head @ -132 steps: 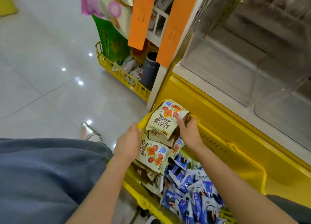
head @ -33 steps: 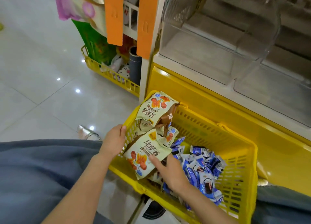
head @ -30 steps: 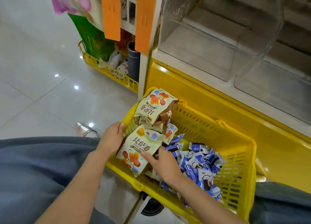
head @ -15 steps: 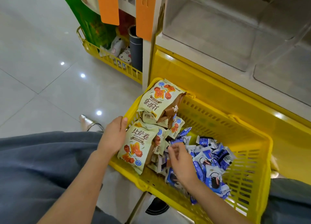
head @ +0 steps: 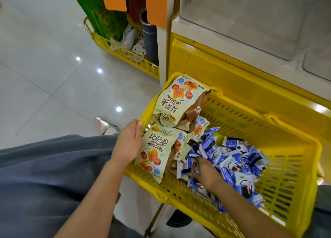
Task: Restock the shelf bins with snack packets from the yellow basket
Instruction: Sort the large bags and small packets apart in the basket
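Basket (head: 250,123) still gripped by left hand (head: 128,144); right hand (head: 204,173) now grasps blue packets (head: 232,159).

Yellow basket (head: 279,135) holds cream packets (head: 155,152), blue-white packets (head: 231,159), perhaps cookies.

The fingers of the right hand (head: 204,173) are buried among the small blue-and-white wrapped packets (head: 232,159) and smeared by motion, so its grip cannot be made out. The clear plastic shelf bins (head: 241,19) are cut off at the upper right of the frame, and the yellow plastic basket (head: 250,128) at the lower right.
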Motion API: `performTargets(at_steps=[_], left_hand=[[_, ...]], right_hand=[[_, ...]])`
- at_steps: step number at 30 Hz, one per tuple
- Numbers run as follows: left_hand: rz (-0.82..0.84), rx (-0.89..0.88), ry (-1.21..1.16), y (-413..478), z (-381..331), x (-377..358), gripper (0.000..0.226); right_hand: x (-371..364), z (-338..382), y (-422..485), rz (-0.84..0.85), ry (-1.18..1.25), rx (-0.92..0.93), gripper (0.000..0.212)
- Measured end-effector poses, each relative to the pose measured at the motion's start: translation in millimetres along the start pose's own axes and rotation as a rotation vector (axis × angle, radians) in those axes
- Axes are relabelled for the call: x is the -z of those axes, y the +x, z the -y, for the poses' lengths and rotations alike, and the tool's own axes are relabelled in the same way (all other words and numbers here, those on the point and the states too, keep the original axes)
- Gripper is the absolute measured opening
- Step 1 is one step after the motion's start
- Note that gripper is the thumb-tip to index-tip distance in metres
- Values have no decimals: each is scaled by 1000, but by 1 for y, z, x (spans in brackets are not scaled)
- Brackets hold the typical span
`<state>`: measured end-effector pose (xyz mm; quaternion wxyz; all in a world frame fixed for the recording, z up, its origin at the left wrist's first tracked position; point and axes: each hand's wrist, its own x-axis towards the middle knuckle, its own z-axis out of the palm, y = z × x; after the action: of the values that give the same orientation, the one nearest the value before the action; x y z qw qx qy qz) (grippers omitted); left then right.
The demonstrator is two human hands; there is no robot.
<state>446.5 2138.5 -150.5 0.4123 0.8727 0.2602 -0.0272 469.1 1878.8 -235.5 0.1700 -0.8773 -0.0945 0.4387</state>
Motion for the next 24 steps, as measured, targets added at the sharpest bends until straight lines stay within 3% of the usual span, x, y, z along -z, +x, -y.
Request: performTargets(at_steps=[5,9,12,24], left_hand=[[5,1,-1,0,1,0,36],[15,-6,-14,0,1,1,39],[21,-9,-14,0,2,2,38],[18,-19,1,1,-3,3,37]], right_hand=[[20,-1,16,129,-82,-66,82],[31,3,25,225,0,-170,54],[34,2,26,155,-44,-183,33],[29,19,-10,-216,-126,-127,20]])
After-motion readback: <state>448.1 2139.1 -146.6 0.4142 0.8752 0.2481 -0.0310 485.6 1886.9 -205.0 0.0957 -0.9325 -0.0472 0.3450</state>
